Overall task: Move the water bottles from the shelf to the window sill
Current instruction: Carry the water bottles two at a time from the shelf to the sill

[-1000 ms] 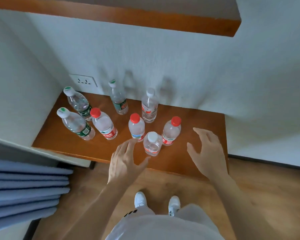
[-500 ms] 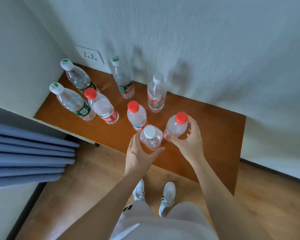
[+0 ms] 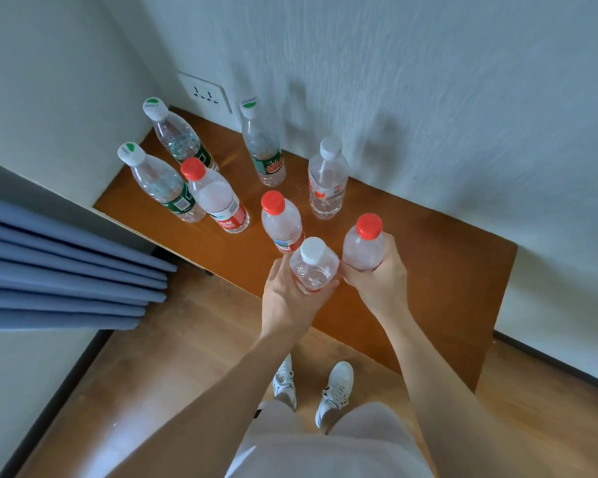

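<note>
I am gripping the white-cap bottle (image 3: 314,269) in my left hand (image 3: 289,303), fingers and thumb curling round its lower body. My right hand (image 3: 376,286) is wrapping the red-cap bottle (image 3: 363,248) the same way, just beside the left, with the two bottles nearly touching. Both are standing upright over the front of the shelf (image 3: 456,270); whether their bases are touching the wood I cannot tell. A second red-cap bottle (image 3: 282,222) is standing just past my left fingertips. Five other bottles (image 3: 326,181) are standing farther back and leftward, toward the socket (image 3: 206,94). A curtain (image 3: 66,267) is hanging well left of my left hand.
</note>
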The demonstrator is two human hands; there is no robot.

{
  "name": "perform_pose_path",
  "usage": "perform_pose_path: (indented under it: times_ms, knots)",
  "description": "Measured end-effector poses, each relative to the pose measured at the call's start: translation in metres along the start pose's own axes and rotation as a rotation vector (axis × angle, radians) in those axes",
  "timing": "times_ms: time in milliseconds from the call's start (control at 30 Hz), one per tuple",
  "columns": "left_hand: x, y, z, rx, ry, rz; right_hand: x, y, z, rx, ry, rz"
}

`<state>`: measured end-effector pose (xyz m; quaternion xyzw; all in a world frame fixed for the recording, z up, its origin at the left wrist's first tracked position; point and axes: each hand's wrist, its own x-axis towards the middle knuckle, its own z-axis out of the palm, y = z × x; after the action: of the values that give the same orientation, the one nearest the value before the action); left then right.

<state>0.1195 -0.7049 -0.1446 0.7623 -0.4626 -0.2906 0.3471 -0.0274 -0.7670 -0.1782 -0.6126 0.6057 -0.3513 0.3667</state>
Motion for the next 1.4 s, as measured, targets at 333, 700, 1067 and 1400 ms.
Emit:
perform_pose_path:
  times_ms: [333, 700, 1067, 1400]
  knots:
    - [-0.009, 0.067, -0.019, -0.229, -0.053, 0.048, -0.003, -0.042, -0.055, 0.049, 0.167, 0.06]
    - [0.003, 0.124, -0.05, -0.538, -0.124, 0.243, -0.013, -0.097, -0.103, 0.08, 0.25, 0.033]
    - [-0.008, 0.105, -0.116, -0.56, 0.125, 0.19, -0.01, -0.156, -0.061, 0.24, 0.079, -0.188]
    - [-0.083, 0.038, -0.189, -0.565, 0.605, -0.004, -0.055, -0.199, 0.015, 0.328, -0.382, -0.396]
